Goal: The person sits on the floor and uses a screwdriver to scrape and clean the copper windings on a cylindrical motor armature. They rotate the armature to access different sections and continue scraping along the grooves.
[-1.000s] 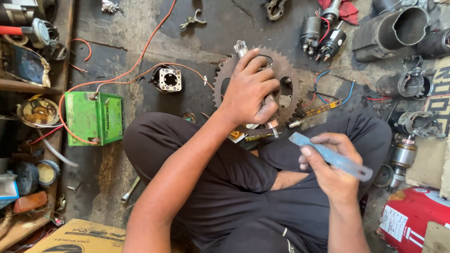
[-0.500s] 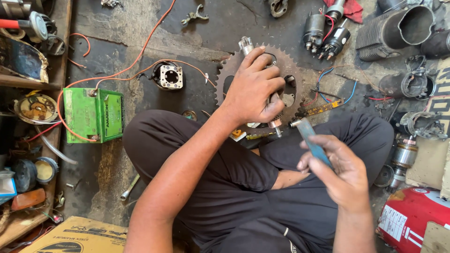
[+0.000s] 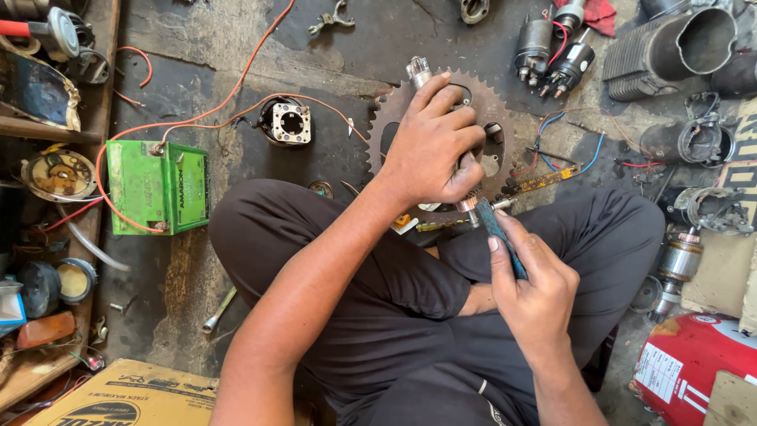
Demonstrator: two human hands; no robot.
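**Filing the shaft end of a small motor part**

While our left hand wraps tightly round a small motor armature, only the pale toothed end of that part shows past the fingertips, and its lower metal end pokes out below the heel of the hand. Our right hand is closed round a thin blue-grey file, thumb laid along it, and the file's tip touches that lower end of the part. We judge the step in hand to be dressing or cleaning the shaft end with the blade. What the next move seems to call for is a steady grip from the left hand, so the part cannot turn, and short, flat strokes from the right.

Of the part itself we see little: a silvery, ridged top and a dull, copper-tinged collar at the bottom; the middle is hidden by fingers.

Directly beneath the left hand lies a rusty sprocket on the stained floor. Beyond it, further from us, sit starter solenoids. Out past our left forearm stand a green battery with an orange wire and a square metal housing. Near our right elbow sits a red tank.
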